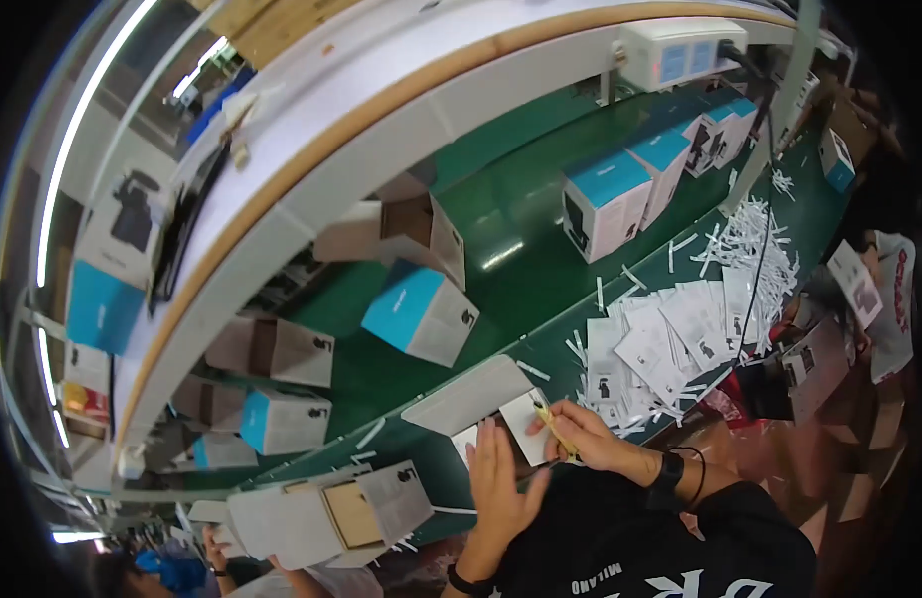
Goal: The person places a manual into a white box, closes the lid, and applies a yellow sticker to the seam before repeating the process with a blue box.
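An open white carton (469, 396) lies in front of me at the green bench's near edge, its flap raised on the far side. My left hand (503, 483) rests on its near left part with the fingers stretched out. A slim yellow tool (560, 436) with a dark tip is in my closed right hand (588, 439), at the carton's right side. Its exact kind I cannot make out. Between the two hands a white panel (522, 427) shows, next to a dark opening. The carton's contents are mostly hidden by my hands.
Blue-topped white cartons (608, 199) stand across the green bench (526, 234). Printed leaflets (670, 339) and a heap of paper strips (750, 244) lie at the right. A shelf edge (381, 95) arches overhead. Another person's hand (214, 549) is near an open carton (287, 525) at lower left.
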Motion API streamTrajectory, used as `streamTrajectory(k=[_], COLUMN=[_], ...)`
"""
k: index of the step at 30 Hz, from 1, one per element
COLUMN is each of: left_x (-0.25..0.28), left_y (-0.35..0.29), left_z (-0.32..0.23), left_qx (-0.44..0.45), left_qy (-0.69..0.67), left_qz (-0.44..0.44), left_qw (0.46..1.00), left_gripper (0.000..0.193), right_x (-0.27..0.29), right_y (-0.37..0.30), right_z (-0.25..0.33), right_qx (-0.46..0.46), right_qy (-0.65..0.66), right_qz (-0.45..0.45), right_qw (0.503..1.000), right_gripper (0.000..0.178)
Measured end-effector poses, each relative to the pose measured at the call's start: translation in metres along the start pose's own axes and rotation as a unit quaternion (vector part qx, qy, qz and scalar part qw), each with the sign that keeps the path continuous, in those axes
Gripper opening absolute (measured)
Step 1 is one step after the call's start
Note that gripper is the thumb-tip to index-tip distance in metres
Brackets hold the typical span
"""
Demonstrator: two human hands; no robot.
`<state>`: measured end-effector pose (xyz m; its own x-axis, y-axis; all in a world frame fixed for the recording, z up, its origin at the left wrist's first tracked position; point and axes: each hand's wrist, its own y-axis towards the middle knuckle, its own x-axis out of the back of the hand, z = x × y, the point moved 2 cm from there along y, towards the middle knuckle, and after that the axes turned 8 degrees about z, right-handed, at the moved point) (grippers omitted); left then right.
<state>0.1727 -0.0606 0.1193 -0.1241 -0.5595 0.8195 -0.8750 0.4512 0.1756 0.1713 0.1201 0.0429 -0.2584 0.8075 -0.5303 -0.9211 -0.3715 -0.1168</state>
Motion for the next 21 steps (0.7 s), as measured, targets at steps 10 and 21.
streamTrajectory(k=[10,21], left_x=[-0.039,-0.041], left_y=[-0.014,-0.015], left_z=[0.039,0.047], left_qx=[-0.081,-0.084], left_qy=[-0.016,0.057], left_qz=[-0.030,0.036], left_qw=[0.996,0.994], left_gripper=[0.073,0.065], right_x=[0.010,0.023], right_y=[-0.005,-0.001], right_z=[0.048,0.061], right_qx=[0.104,0.076], right_qy=[-0.527,-0.596], right_qz=[-0.054,-0.033], right_qw=[0.842,0.799], right_gripper=[0.031,0.029])
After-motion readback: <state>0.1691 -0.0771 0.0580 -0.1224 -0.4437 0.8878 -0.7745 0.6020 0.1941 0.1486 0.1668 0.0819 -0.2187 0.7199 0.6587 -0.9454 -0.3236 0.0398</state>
